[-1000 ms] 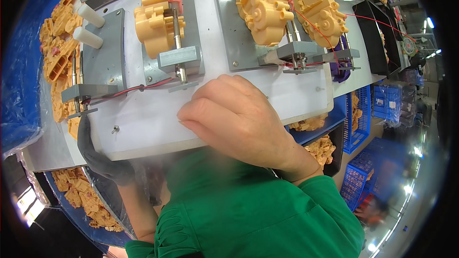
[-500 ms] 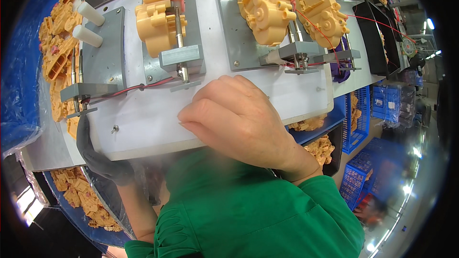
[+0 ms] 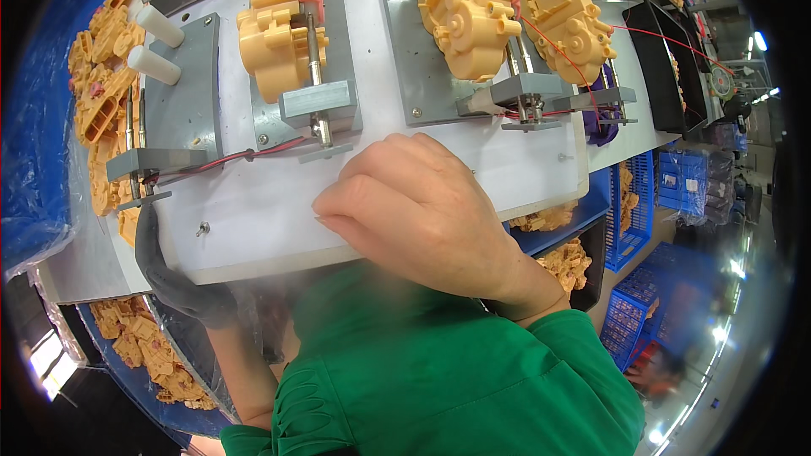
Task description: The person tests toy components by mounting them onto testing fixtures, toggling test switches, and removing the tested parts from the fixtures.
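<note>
On the white fixture board (image 3: 279, 228) in front of us, our right hand (image 3: 414, 207) rests knuckles-up with the fingers curled under into a loose fist. We cannot tell whether anything sits inside it, since the palm side is hidden. Its fingertips lie near the board's near edge, just below the middle grey clamp plate (image 3: 338, 51).

Our left hand (image 3: 173, 274), in a dark grey glove, grips the board's near-left edge from below; the gloved fingers wrap up over the rim beside the leftmost grey plate (image 3: 182, 93). The two hands are well apart.

Fixtures noted, left to right:
- the leftmost plate carries two white cylindrical handles (image 3: 156, 46) and no housing;
- the middle plate holds a yellow plastic housing (image 3: 274, 34) under a metal rod with a pink cap;
- a third plate holds a second yellow housing (image 3: 460, 13);
- a third yellow housing (image 3: 566, 21) sits just beside it, with thin red wires (image 3: 642, 29) running off to the right (their ends are too small to trace).

A red-and-black lead (image 3: 253, 154) crosses the board between the left and middle plates.

Loose yellow parts (image 3: 97, 110) are heaped on blue sheeting to the left, and more lie below the board. Blue crates (image 3: 634, 211) stand lower right. Green sleeves (image 3: 473, 388) fill the foreground.
</note>
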